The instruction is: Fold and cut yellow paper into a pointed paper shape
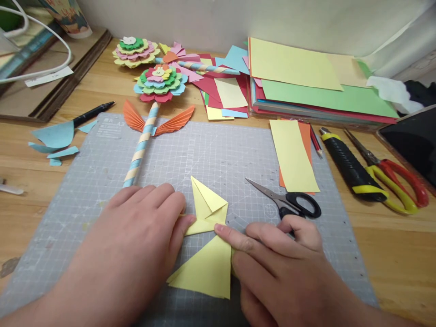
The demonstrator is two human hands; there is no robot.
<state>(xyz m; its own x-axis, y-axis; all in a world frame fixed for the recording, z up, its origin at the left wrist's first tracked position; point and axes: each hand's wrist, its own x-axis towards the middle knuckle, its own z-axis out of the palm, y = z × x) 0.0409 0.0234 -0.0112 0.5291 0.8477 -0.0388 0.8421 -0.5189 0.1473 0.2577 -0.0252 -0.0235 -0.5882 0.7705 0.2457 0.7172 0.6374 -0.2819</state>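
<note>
A folded piece of yellow paper (207,254) lies on the grey cutting mat (218,154), its upper part creased into pointed flaps. My left hand (136,245) lies flat on the mat with its fingertips pressing the paper's left edge. My right hand (275,259) is curled, its index finger stretched out and pressing on the fold at the paper's middle. Both hands touch the paper; neither lifts it.
Black-handled scissors (289,202) lie just beyond my right hand. A yellow strip over an orange one (294,154), a utility knife (350,165), red-and-yellow scissors (395,179), stacked coloured sheets (306,81), paper flowers (160,81), a striped paper stem (141,150), a black pen (91,113) and blue scraps (54,138) surround the mat.
</note>
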